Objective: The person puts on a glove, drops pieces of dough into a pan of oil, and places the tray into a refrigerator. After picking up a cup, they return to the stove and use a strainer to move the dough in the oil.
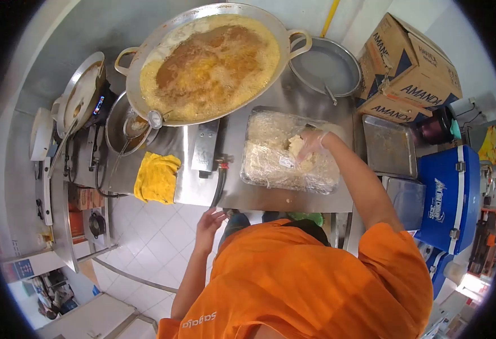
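Right hand [311, 142] gloved, in noodle tray [259, 169], left hand [209, 219] free, frothing oil wok [208, 62] behind.

Bare counter [259, 198] — wok [208, 62] blocks behind.

cardboard boxes [409, 68]: bore "AMANDA" in dark print on several faces.
blue cooler [448, 198]: carried a white logo, too blurred to read.
orange shirt [310, 282]: showed white lettering, seen upside down, reading roughly "sagaja".
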`<state>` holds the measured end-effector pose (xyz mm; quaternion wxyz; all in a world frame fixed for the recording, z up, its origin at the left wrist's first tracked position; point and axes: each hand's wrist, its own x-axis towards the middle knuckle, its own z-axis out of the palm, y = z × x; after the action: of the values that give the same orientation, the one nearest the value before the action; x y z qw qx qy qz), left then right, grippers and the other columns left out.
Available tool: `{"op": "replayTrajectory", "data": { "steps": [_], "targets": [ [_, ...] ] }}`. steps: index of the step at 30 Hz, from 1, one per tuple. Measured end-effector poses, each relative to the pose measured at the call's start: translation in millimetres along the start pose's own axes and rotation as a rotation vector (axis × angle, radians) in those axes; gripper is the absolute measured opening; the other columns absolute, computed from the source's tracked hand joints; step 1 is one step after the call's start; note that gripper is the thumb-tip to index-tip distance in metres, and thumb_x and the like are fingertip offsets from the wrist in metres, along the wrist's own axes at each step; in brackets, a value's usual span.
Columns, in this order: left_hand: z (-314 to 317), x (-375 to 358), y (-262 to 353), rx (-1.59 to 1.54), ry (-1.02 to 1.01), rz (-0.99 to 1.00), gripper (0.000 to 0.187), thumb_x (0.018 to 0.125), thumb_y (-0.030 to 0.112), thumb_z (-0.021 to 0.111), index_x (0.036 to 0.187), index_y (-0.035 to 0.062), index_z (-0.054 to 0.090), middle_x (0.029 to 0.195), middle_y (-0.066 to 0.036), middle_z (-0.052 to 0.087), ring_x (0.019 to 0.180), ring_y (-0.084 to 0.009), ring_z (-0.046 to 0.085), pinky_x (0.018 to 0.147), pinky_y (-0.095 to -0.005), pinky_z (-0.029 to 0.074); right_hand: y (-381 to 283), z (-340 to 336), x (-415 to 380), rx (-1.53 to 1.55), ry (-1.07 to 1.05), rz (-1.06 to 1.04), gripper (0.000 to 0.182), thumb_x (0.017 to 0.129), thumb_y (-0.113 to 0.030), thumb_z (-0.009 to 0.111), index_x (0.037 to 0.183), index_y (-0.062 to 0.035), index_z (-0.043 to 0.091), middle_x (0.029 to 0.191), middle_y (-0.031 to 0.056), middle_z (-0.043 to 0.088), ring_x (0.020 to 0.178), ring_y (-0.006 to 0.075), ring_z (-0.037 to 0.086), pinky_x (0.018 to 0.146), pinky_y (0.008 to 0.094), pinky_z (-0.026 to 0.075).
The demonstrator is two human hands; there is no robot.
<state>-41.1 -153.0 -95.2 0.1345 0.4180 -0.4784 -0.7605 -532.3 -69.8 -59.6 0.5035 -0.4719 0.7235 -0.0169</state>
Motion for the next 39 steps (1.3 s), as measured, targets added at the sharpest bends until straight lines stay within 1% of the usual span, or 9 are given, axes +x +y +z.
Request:
{"op": "replayTrajectory", "data": {
  "steps": [12,19,22,24,28,30,32,34,39],
  "targets": [
    [-94.2,-41.1,-35.2,0.069,0.247,-0.049,0.048,0.084,0.001,0.058,0.131,-0.0002,0.046,0.123,-0.020,0.060,0.107,-0.0260,0.061,0.092,-0.0341,0.047,-57.9,-24.8,-68.9,0.271,0.207,0.178,0.082,0.058,-0.040,0.088,0.121,0.0049,0.059,0.115,0.0174,0.066,0.105,0.0274,0.062,0.090,0.0367,0.048],
    [-124.7,-40.9,-60.0,0.082,0.246,-0.090,0.047,0.082,-0.002,0.056,0.129,0.0005,0.048,0.120,-0.019,0.062,0.104,-0.0252,0.063,0.088,-0.0335,0.048,-9.0,-26.6,-54.7,0.390,0.254,0.173,0.077,0.061,-0.037,0.088,0.121,0.0012,0.059,0.117,0.0141,0.064,0.109,0.0263,0.059,0.095,0.0363,0.045],
    [-136.8,-42.4,-70.3,0.100,0.255,-0.088,0.047,0.082,-0.001,0.057,0.128,0.0004,0.048,0.120,-0.019,0.062,0.103,-0.0249,0.063,0.087,-0.0340,0.048,11.6,-18.0,-52.5,0.438,0.443,0.044,0.059,0.069,-0.031,0.082,0.119,-0.0059,0.063,0.116,0.0100,0.065,0.109,0.0230,0.058,0.089,0.0386,0.047],
    [-147.6,-43.4,-81.5,0.080,0.265,-0.095,0.046,0.082,-0.001,0.057,0.128,0.0008,0.049,0.120,-0.018,0.062,0.103,-0.0247,0.063,0.086,-0.0341,0.049,14.7,-14.4,-55.7,0.719,0.374,-0.147,0.058,0.070,-0.023,0.083,0.120,-0.0077,0.058,0.124,0.0062,0.059,0.118,0.0230,0.053,0.100,0.0358,0.042],
    [-168.6,-49.3,-106.2,0.071,0.319,-0.138,0.043,0.084,-0.001,0.056,0.126,0.0028,0.051,0.117,-0.017,0.063,0.098,-0.0238,0.065,0.082,-0.0345,0.050,-28.4,-20.7,-107.1,0.558,0.458,-0.224,0.047,0.077,-0.017,0.077,0.120,-0.0088,0.058,0.122,0.0051,0.060,0.117,0.0216,0.054,0.100,0.0366,0.043],
    [-189.4,-52.5,-134.1,0.059,0.312,-0.134,0.043,0.084,-0.002,0.055,0.126,0.0034,0.051,0.114,-0.017,0.065,0.096,-0.0232,0.066,0.080,-0.0340,0.051,-46.7,-27.4,-121.1,1.240,0.425,-0.169,0.053,0.078,-0.017,0.075,0.127,-0.0123,0.057,0.125,0.0042,0.058,0.114,0.0185,0.056,0.097,0.0391,0.046],
    [-197.5,-56.8,-144.7,0.120,0.327,-0.158,0.041,0.086,-0.002,0.052,0.126,0.0046,0.051,0.109,-0.016,0.067,0.090,-0.0213,0.067,0.074,-0.0324,0.052,-50.2,-51.8,-128.6,1.043,0.480,-0.224,0.049,0.080,-0.018,0.073,0.126,-0.0131,0.057,0.126,0.0039,0.058,0.114,0.0182,0.057,0.096,0.0393,0.048],
    [-204.8,-56.5,-151.8,0.150,0.324,-0.225,0.040,0.087,-0.002,0.052,0.126,0.0051,0.051,0.109,-0.015,0.067,0.089,-0.0209,0.067,0.074,-0.0326,0.052,-91.5,-78.7,-149.8,1.372,0.461,-0.157,0.044,0.086,-0.022,0.071,0.127,-0.0158,0.057,0.128,0.0020,0.058,0.112,0.0177,0.058,0.090,0.0382,0.052],
    [-229.0,-58.3,-175.3,0.172,0.291,-0.343,0.041,0.088,-0.002,0.049,0.128,0.0052,0.050,0.111,-0.015,0.067,0.091,-0.0213,0.066,0.077,-0.0368,0.053,-205.3,-146.7,-148.3,1.198,0.500,-0.179,0.044,0.089,-0.026,0.069,0.130,-0.0156,0.055,0.127,0.0014,0.058,0.111,0.0185,0.058,0.087,0.0379,0.053]
  ]
}}
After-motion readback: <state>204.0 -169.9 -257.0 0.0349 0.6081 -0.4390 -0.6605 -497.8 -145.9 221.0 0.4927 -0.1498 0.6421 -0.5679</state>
